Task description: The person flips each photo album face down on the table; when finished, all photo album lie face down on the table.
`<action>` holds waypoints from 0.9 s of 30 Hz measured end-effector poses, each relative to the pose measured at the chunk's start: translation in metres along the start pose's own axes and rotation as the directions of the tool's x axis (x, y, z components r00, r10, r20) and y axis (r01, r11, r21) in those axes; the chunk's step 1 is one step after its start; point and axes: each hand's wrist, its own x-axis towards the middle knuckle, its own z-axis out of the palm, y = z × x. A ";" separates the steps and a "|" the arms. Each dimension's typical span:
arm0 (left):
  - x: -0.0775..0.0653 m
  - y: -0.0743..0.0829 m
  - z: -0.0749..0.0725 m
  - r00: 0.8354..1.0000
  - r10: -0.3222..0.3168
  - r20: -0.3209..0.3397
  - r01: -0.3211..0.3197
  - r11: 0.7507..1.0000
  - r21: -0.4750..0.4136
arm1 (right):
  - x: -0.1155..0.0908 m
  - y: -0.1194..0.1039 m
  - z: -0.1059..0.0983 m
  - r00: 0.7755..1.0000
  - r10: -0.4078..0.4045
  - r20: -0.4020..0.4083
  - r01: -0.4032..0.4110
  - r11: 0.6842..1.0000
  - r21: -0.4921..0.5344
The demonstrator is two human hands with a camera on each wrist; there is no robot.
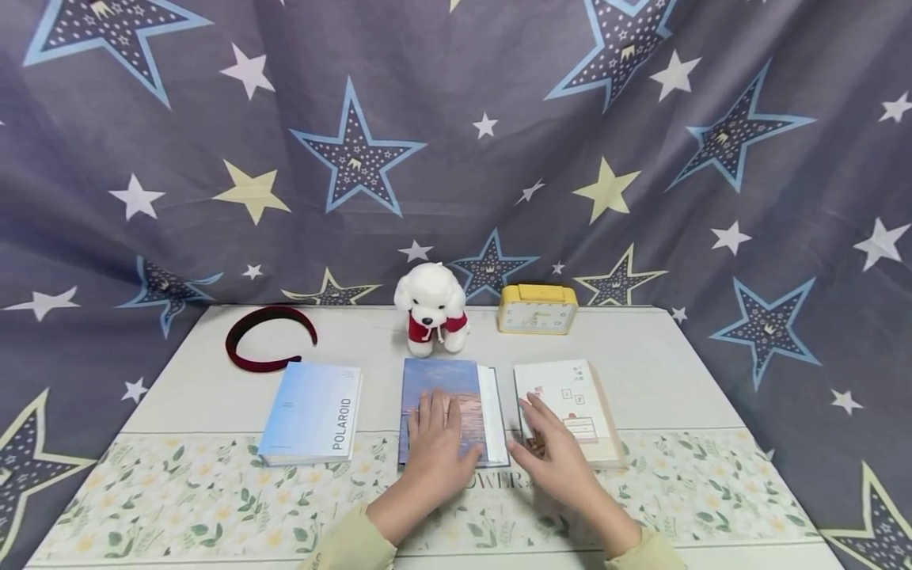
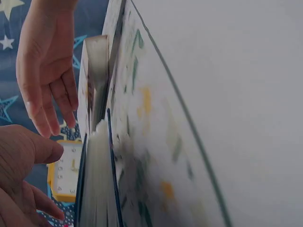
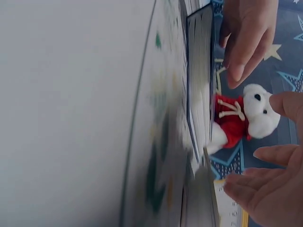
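A thick book with a blue and pink seascape cover point(image 1: 442, 376) lies in the middle, its white pages showing along the right side. Over its cover my left hand point(image 1: 438, 443) spreads straight fingers, thumb toward the right edge. In the left wrist view, that hand point(image 2: 19, 165) is above the book's page block point(image 2: 97, 184). My right hand point(image 1: 559, 459) hovers at the left part of a cream book with small drawings point(image 1: 580, 396), fingers relaxed and apart. The right wrist view has this hand point(image 3: 270, 184) with nothing in its grasp.
A pale blue POLAROID book point(image 1: 313, 412) lies at left, below a dark red headband point(image 1: 229, 348). Behind the middle book stands a white plush dog point(image 1: 430, 293) in red. A yellow alarm clock point(image 1: 537, 309) is at the back right, before a starry curtain point(image 1: 484, 190).
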 end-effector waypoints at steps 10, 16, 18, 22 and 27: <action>-0.007 -0.014 -0.002 0.999 -0.038 -0.030 0.039 0.999 0.029 | 0.004 -0.016 0.018 0.990 0.070 0.122 -0.085 0.989 0.119; -0.010 -0.020 -0.004 0.999 -0.020 -0.028 0.020 1.000 -0.009 | 0.006 -0.020 0.025 0.979 0.153 0.137 -0.174 0.971 0.163; -0.011 -0.022 -0.003 1.000 -0.019 -0.013 0.019 1.000 -0.013 | 0.006 -0.021 0.026 0.975 0.176 0.138 -0.200 0.961 0.192; -0.012 -0.026 -0.003 1.000 -0.024 0.003 0.024 1.000 -0.019 | 0.006 -0.022 0.029 0.975 0.182 0.127 -0.206 0.956 0.208; -0.011 -0.029 -0.007 0.998 -0.051 0.036 0.054 0.996 -0.071 | 0.007 -0.025 0.031 0.977 0.173 0.125 -0.198 0.953 0.228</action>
